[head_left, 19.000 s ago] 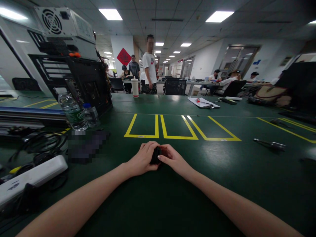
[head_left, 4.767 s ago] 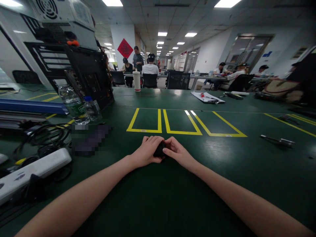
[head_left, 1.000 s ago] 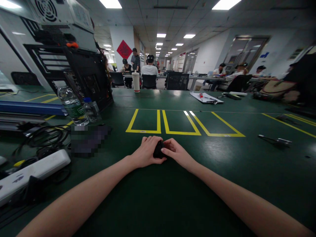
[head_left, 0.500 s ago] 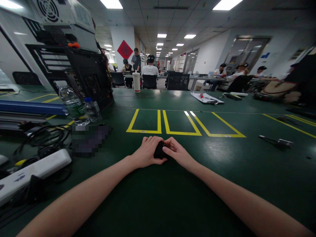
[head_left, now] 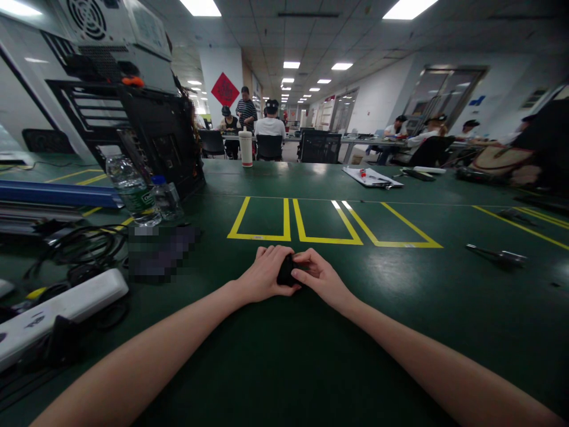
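Black object between both hands, near side of yellow tape outlines on green table. Left hand curled round its left side, gripping. Right hand: fingers bent at its right side, thumb against it.

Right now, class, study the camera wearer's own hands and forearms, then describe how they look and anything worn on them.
Both the left hand and the right hand are ungloved, with slim fingers and no ring that I can make out. The left forearm and right forearm are slender and smooth in outline, with no sleeve, watch, bracelet, cable or marking visible.
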Tool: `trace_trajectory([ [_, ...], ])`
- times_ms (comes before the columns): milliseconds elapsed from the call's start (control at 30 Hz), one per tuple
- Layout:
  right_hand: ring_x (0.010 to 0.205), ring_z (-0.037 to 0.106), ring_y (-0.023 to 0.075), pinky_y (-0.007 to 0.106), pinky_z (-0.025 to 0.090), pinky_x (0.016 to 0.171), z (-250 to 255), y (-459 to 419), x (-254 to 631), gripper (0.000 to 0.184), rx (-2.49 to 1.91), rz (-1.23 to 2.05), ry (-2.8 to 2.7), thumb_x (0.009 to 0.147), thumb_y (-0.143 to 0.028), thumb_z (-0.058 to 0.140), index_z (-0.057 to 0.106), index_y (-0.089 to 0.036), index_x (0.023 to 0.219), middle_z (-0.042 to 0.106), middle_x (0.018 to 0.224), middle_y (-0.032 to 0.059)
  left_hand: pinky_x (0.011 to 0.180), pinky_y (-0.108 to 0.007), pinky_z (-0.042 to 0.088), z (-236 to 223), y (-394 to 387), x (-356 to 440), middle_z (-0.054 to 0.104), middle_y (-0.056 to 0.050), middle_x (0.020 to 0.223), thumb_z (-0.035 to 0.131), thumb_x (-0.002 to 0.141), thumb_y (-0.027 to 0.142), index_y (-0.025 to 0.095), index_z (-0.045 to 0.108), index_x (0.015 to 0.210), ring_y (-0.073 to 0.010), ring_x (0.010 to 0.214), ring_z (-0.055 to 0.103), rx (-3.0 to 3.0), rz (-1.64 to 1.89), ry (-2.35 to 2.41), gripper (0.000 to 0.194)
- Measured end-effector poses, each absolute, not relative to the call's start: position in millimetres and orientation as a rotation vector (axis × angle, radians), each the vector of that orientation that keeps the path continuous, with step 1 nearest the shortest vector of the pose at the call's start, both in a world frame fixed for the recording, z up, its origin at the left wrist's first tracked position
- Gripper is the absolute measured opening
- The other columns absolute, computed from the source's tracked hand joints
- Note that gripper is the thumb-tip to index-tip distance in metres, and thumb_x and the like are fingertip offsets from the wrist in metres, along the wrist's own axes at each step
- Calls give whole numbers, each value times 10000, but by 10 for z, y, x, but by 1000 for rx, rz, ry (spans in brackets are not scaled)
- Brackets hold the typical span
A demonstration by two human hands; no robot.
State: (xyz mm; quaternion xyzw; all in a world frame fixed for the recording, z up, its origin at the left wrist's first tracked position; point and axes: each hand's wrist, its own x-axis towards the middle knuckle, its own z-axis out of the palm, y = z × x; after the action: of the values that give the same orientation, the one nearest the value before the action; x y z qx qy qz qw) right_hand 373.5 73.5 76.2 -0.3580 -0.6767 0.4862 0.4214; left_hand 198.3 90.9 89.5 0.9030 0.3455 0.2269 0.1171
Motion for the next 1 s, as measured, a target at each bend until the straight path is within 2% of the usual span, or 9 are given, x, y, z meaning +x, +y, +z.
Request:
trace_trajectory([
  [100, 938, 526, 176, 358, 467, 799, 760, 752, 3743, 149, -944, 1219, -1676, 765, -271, 547, 497, -218, 894, 512, 952, 9, 822, -363, 330, 912, 902, 1981, 489, -65, 1072, 608, 690, 406, 204, 366, 1113, -231, 954, 473, 2645, 660, 1005, 527],
  [300, 957, 523, 183, 396, 433, 847, 751, 778, 3757, 238, -1040, 1275, -1674, 764, -296, 551, 461, -206, 966, 527, 985, 29, 827, -369, 331, 958, 880, 1980, 491, -64, 1080, 609, 691, 397, 209, 369, 1112, -235, 966, 473, 2626, 647, 1015, 520],
  [533, 927, 539, 176, 351, 464, 792, 750, 745, 3755, 264, -882, 1339, -1660, 711, -236, 613, 448, -224, 917, 519, 967, 6, 809, -361, 329, 913, 898, 1985, 496, -63, 1052, 618, 677, 393, 199, 365, 1107, -229, 933, 477, 2634, 668, 1020, 535],
  [733, 860, 549, 159, 329, 463, 757, 733, 785, 3756, 162, -904, 1301, -1620, 751, -294, 567, 473, -215, 856, 524, 886, -4, 810, -365, 326, 890, 910, 1996, 496, -64, 1056, 609, 681, 418, 207, 363, 1108, -236, 942, 477, 2647, 671, 1025, 536],
  [900, 942, 528, 180, 367, 448, 815, 740, 804, 3767, 224, -998, 1321, -1632, 761, -296, 553, 475, -217, 956, 522, 989, 23, 813, -363, 331, 895, 908, 1993, 497, -57, 1058, 611, 683, 417, 211, 362, 1111, -229, 941, 477, 2641, 683, 1016, 536],
  [1000, 916, 534, 190, 385, 454, 790, 746, 802, 3772, 235, -1030, 1329, -1679, 770, -319, 535, 483, -211, 973, 525, 983, 30, 818, -364, 329, 896, 906, 1990, 495, -62, 1058, 614, 681, 414, 200, 365, 1111, -228, 939, 475, 2647, 694, 1007, 541],
])
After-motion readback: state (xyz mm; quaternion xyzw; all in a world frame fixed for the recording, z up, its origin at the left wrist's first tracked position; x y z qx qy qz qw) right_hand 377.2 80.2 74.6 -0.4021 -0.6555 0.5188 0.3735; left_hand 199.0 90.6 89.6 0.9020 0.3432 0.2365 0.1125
